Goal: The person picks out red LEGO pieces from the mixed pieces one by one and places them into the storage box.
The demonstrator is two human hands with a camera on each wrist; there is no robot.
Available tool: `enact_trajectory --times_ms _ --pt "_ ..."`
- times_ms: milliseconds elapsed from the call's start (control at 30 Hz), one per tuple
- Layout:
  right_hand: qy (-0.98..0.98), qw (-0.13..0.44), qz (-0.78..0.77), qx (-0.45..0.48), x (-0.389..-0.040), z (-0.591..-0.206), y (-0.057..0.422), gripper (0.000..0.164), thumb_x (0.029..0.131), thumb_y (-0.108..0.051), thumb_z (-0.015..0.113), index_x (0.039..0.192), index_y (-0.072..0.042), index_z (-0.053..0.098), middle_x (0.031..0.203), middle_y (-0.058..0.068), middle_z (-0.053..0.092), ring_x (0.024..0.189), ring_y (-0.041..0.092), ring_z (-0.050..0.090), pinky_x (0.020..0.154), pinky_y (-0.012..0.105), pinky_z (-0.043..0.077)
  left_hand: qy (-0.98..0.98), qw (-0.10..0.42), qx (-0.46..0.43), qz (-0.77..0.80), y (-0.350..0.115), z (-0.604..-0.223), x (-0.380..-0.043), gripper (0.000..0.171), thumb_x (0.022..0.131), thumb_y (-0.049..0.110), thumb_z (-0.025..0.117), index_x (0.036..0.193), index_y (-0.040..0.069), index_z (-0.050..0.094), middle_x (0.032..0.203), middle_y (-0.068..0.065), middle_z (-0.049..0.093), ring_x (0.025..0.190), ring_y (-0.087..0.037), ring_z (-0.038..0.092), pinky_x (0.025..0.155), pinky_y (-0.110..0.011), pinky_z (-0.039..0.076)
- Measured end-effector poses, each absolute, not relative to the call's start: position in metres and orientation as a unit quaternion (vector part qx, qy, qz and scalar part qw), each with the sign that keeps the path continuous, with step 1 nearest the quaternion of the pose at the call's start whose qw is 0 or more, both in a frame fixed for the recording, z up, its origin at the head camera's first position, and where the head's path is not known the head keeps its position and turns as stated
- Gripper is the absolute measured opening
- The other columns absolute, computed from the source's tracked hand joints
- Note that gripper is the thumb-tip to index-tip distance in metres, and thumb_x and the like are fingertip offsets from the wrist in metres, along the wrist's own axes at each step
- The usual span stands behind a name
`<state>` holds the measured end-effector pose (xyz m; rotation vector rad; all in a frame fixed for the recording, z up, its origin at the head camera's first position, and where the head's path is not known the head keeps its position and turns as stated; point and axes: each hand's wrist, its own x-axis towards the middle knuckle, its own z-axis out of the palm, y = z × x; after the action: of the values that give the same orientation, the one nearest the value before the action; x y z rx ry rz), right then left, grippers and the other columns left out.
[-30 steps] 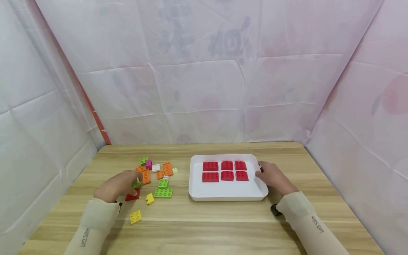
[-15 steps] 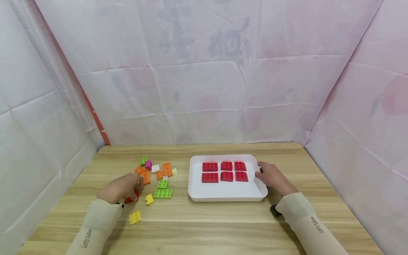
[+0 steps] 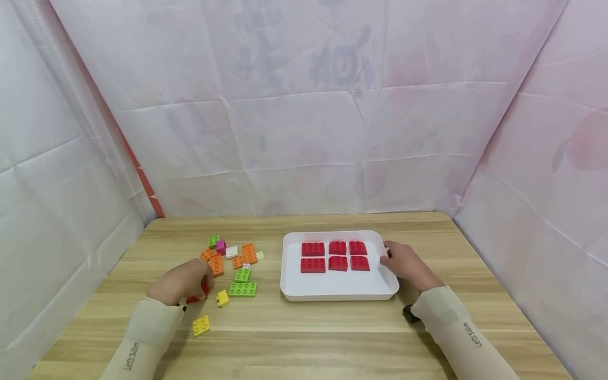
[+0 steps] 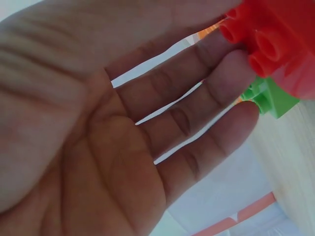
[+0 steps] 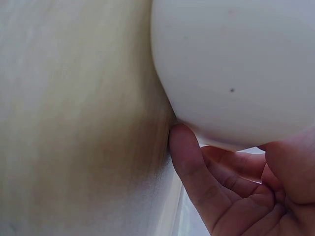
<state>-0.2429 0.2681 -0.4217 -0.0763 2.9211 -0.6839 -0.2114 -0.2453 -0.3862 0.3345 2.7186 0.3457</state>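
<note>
My left hand [image 3: 181,281] is low over the table's left side, pinching a red studded toy brick [image 4: 290,37] at its fingertips. In the head view most of that brick is hidden under the hand. Just behind it in the left wrist view lies a green brick [image 4: 279,98]. My right hand [image 3: 409,265] grips the right wall of a white tray [image 3: 337,291], with fingers against the outside. Inside the tray, several red bricks [image 3: 313,265] lie in two rows, some with a rounded corner.
Orange bricks [image 3: 249,253], a magenta brick [image 3: 220,246], a white brick [image 3: 231,252] and green bricks [image 3: 243,289] are scattered between left hand and tray. Yellow bricks [image 3: 201,325] lie nearer the front. White cloth [image 3: 294,132] hangs around the wooden table [image 3: 304,338].
My left hand has shifted slightly right and closed in on the red brick, covering the green brick that showed beside its fingers. The right hand and tray stay in place.
</note>
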Motion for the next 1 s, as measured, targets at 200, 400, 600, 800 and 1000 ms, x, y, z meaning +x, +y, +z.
enact_trajectory --times_ms 200,400,600,800,1000 --pt "0.971 0.07 -0.227 -0.026 -0.243 -0.422 0.268 0.052 0.09 -0.018 0.057 0.132 0.008 0.039 0.109 0.023 0.057 0.086 0.026 0.054 0.078 0.043 0.05 0.969 0.17 0.141 0.11 -0.243 -0.382 -0.21 0.02 0.07 0.002 0.075 0.077 0.017 0.063 0.075 0.002 0.055 0.063 -0.017 0.049 0.056 -0.03 0.044" --pt "0.97 0.068 -0.23 -0.028 -0.243 -0.422 0.268 0.052 0.091 -0.018 0.055 0.132 0.008 0.038 0.112 0.025 0.056 0.09 0.029 0.055 0.08 0.045 0.049 0.972 0.112 0.19 0.076 -0.237 -0.372 -0.209 0.016 0.071 0.008 0.077 0.075 0.017 0.064 0.071 0.005 0.053 0.064 -0.016 0.047 0.057 -0.029 0.043" --pt "0.97 0.071 -0.23 -0.029 -0.242 -0.422 0.268 0.052 0.091 -0.018 0.055 0.133 0.009 0.037 0.112 0.026 0.055 0.089 0.028 0.055 0.08 0.045 0.048 0.966 0.057 0.245 0.059 -0.235 -0.367 -0.211 0.016 0.072 0.014 0.078 0.08 0.016 0.065 0.071 0.007 0.052 0.065 -0.014 0.045 0.06 -0.028 0.044" --pt "0.971 0.069 -0.227 -0.034 -0.242 -0.423 0.268 0.052 0.091 -0.018 0.054 0.133 0.009 0.037 0.112 0.026 0.055 0.09 0.029 0.055 0.081 0.046 0.048 0.961 0.0 0.262 0.087 -0.234 -0.367 -0.213 0.022 0.074 0.011 0.075 0.092 0.017 0.065 0.084 0.006 0.057 0.073 -0.012 0.049 0.067 -0.03 0.049" --pt "0.971 0.075 -0.226 -0.025 -0.245 -0.422 0.267 0.055 0.091 -0.019 0.054 0.134 0.008 0.035 0.115 0.027 0.054 0.092 0.03 0.054 0.083 0.048 0.047 0.956 -0.062 0.27 0.093 -0.231 -0.366 -0.214 0.028 0.077 0.017 0.073 0.103 0.017 0.064 0.103 -0.002 0.06 0.085 -0.016 0.055 0.076 -0.035 0.051"
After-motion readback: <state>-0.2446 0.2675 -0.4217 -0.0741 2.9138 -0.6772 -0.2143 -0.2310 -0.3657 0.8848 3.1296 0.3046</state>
